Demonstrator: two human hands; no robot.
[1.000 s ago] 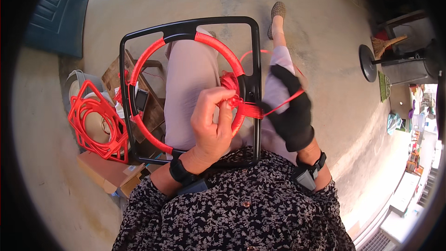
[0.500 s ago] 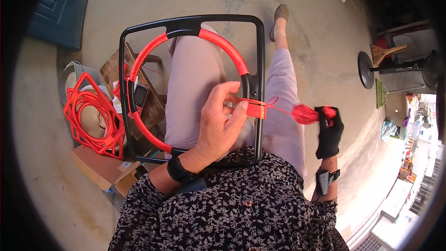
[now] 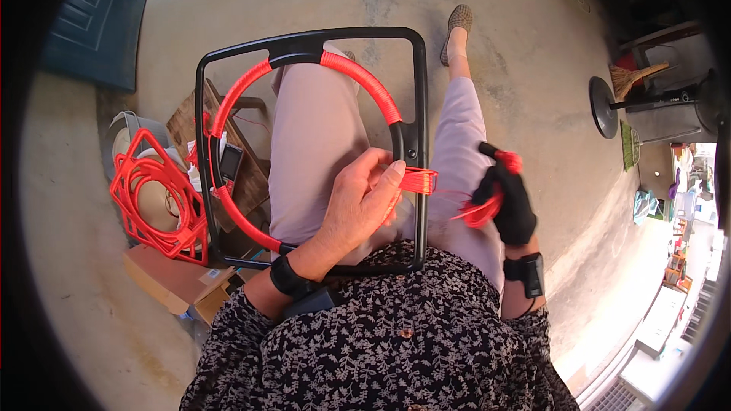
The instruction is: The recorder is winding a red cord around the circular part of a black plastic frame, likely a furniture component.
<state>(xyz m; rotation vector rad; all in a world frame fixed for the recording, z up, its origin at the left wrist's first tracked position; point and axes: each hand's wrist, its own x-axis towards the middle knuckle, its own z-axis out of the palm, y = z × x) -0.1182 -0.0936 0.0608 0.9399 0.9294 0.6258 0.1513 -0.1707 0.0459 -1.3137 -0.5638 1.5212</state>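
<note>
A black rectangular frame (image 3: 421, 91) with a round inner ring rests across my lap. Red cord (image 3: 358, 80) is wound tightly round long stretches of the ring, with bare black parts between. My left hand (image 3: 354, 202), ungloved, pinches the ring's right side and the red strands (image 3: 417, 181) laid flat there, which reach to the outer bar. To the right of the frame, my right hand (image 3: 510, 202) wears a black glove and closes on a looped bundle of red cord (image 3: 483, 213). A thin strand runs between bundle and frame.
At left, red plastic frames (image 3: 156, 202) lean by a grey bucket (image 3: 126, 125) and a cardboard box (image 3: 171, 270). A wooden stool (image 3: 183, 118) bears a phone (image 3: 231, 158). A black fan (image 3: 604, 106) and a broom (image 3: 628, 76) are at right.
My right hand has moved left and nearer the frame with the cord bundle, its wrist turning. The left hand keeps its pinch, while the frame has shifted slightly.
</note>
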